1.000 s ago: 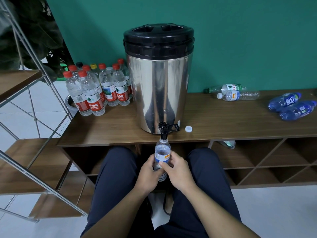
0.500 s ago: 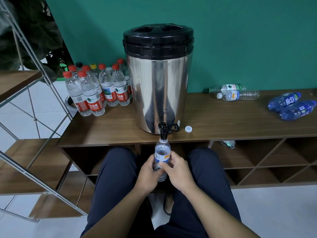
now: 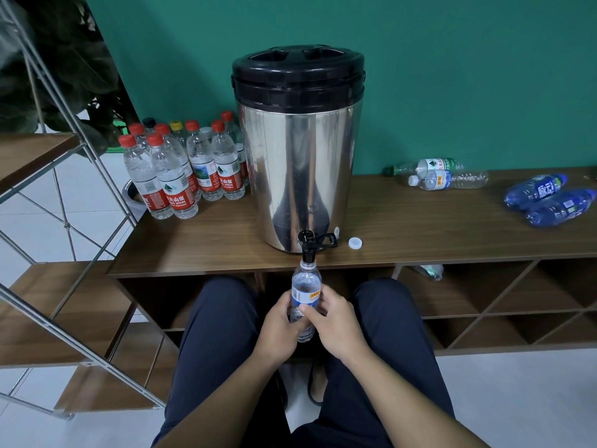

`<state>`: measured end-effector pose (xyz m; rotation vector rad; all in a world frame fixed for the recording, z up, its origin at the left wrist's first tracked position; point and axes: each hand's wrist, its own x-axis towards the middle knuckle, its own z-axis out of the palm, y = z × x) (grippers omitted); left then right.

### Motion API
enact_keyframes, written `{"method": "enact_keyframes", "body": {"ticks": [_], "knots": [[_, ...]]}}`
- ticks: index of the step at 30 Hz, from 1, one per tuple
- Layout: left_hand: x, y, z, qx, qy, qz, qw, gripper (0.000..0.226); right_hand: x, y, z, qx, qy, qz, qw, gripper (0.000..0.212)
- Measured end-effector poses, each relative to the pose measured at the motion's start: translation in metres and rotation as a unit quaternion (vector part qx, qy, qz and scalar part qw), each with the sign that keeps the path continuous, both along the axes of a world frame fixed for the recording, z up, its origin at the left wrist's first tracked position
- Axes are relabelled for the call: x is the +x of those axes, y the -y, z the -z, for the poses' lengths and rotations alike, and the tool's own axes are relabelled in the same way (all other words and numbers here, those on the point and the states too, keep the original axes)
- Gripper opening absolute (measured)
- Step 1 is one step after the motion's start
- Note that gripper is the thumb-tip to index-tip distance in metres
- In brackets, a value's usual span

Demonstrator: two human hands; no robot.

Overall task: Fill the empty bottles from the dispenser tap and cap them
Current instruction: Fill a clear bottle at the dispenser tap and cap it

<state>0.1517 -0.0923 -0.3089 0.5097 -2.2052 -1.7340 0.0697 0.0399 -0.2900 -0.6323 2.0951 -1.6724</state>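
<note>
Both hands, left hand (image 3: pixel 280 328) and right hand (image 3: pixel 329 321), wrap curled fingers round a clear plastic bottle (image 3: pixel 305 286) under the steel dispenser's black tap (image 3: pixel 307 248). Its white cap (image 3: pixel 355 243) waits beside the tap; red-capped bottles (image 3: pixel 181 169) left of the dispenser look finished, and the lying bottles (image 3: pixel 449 176) to its right look unfilled.

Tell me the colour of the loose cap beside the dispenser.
White: the loose cap lies on the shelf top, clearest in the head view.

One dispenser (image 3: pixel 298 150) with one tap (image 3: pixel 308 247). One bottle (image 3: pixel 305 292) in my hands. One loose white cap (image 3: pixel 355 243). Two clear bottles (image 3: pixel 449 180) lying on the counter, two blue bottles (image 3: pixel 549 202) lying too. Standing capped bottles (image 3: pixel 181 169): about nine or ten, back ones hidden.
</note>
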Motion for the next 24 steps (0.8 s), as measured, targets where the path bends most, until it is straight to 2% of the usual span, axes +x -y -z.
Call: {"method": "enact_keyframes", "body": {"ticks": [24], "knots": [[-0.0004,0.0003,0.0018,0.005,0.004,-0.003,1.000,0.049,-0.0001,-0.0007,0.0009,-0.005,0.004,-0.005,1.000,0.038]]}}
